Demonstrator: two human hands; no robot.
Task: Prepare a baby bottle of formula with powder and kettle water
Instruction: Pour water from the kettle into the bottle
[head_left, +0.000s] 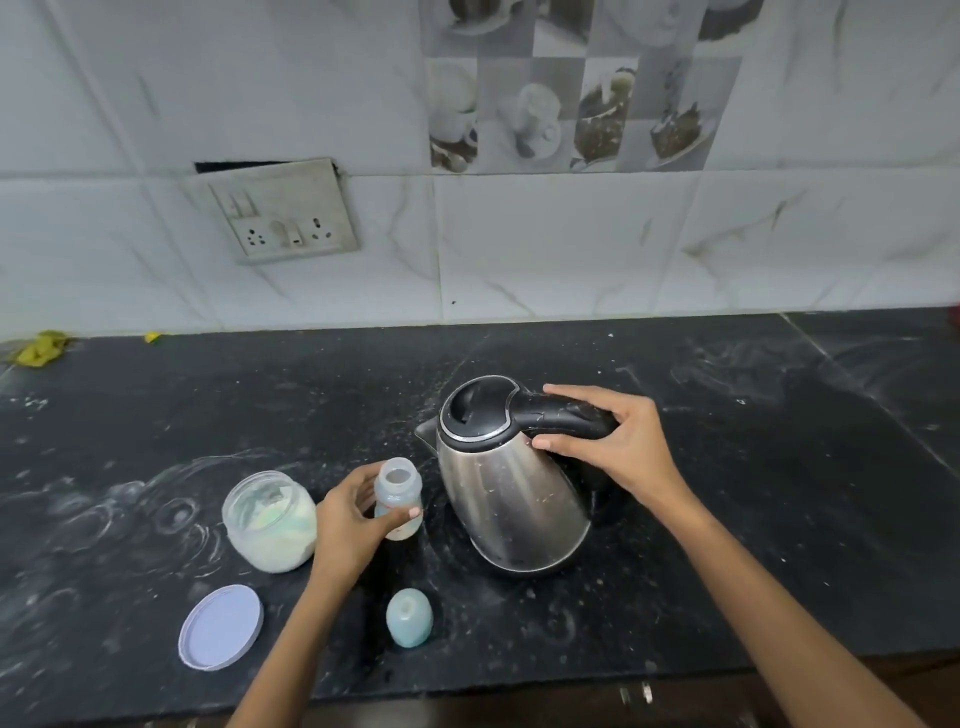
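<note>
Dim, even light; soft focus overall; wide-angle bending at edges.

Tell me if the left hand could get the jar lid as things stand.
Probably yes, but not while busy: the left hand grips the bottle. The lid lies flat on the counter beside that forearm, nothing over it.

Both bare forearms reach forward from the lower edge, angled inward. The left hand is curled, thumb pointing right across the front, fingers wrapped behind what it grips. The right hand lies palm down, fingers arched over the top and thumb tucked beneath, wrist bent slightly
</note>
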